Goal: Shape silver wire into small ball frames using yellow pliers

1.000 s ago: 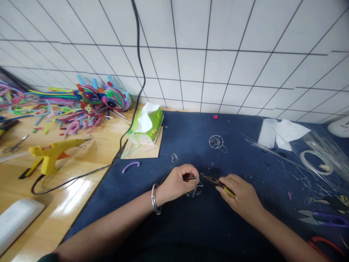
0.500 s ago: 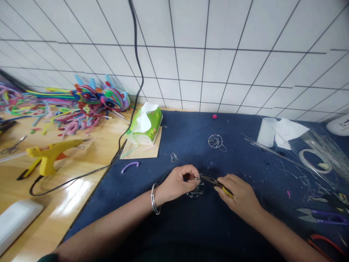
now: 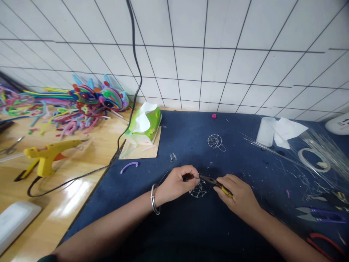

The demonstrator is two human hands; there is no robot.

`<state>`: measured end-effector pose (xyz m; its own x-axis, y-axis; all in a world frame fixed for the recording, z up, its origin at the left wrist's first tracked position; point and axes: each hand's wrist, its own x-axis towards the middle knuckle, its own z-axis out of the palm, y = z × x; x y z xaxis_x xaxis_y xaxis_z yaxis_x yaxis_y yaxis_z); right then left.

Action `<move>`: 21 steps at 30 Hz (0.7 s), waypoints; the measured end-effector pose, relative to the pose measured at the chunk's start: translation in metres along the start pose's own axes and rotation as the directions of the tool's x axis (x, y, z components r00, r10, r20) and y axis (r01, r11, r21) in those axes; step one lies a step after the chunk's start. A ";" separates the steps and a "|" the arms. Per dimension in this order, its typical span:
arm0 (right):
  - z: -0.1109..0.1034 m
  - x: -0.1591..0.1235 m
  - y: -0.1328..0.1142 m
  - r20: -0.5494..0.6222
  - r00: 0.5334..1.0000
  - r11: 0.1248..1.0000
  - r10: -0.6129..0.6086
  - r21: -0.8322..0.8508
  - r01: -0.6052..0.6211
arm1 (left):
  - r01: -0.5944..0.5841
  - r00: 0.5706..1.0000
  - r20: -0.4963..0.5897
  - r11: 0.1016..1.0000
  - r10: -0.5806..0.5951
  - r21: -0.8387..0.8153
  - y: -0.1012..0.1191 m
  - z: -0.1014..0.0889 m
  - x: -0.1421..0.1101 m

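Note:
My left hand pinches a small wire frame of thin silvery wire, which hangs below its fingertips. Around the handles of long-nosed pliers with yellow grips, my right hand is closed. The plier jaws point left and meet the wire at the left fingertips; whether they clamp it is too small to tell. Farther back on the dark blue cloth lie a round wire frame and a small bent wire piece.
Left, a yellow glue gun and colourful fuzzy stems lie on the wooden table. A tissue pack stands at the back. To the right are long wires, a wire coil, purple snips and red handles.
The wire frame under my left fingers has turned slightly and shows more openly. Both hands stay nearly in place, with the pliers still at the wire. The whole view shifts a little.

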<state>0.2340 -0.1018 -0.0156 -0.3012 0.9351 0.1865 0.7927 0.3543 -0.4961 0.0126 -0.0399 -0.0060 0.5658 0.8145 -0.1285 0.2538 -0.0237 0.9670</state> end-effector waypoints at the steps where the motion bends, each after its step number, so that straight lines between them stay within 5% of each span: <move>1: 0.000 0.000 0.000 0.006 1.000 1.000 0.007 0.011 -0.007 | -0.006 1.000 0.003 1.000 0.006 0.004 0.000 0.000 0.000; 21: -0.002 0.000 -0.008 0.084 0.988 0.985 0.131 0.101 -0.140 | -0.004 0.998 0.068 1.000 0.006 -0.028 0.005 -0.001 -0.001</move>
<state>0.2288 -0.1044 -0.0100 -0.2378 0.9701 0.0480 0.7695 0.2183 -0.6001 0.0126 -0.0398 -0.0007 0.6196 0.7728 -0.1373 0.2296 -0.0111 0.9732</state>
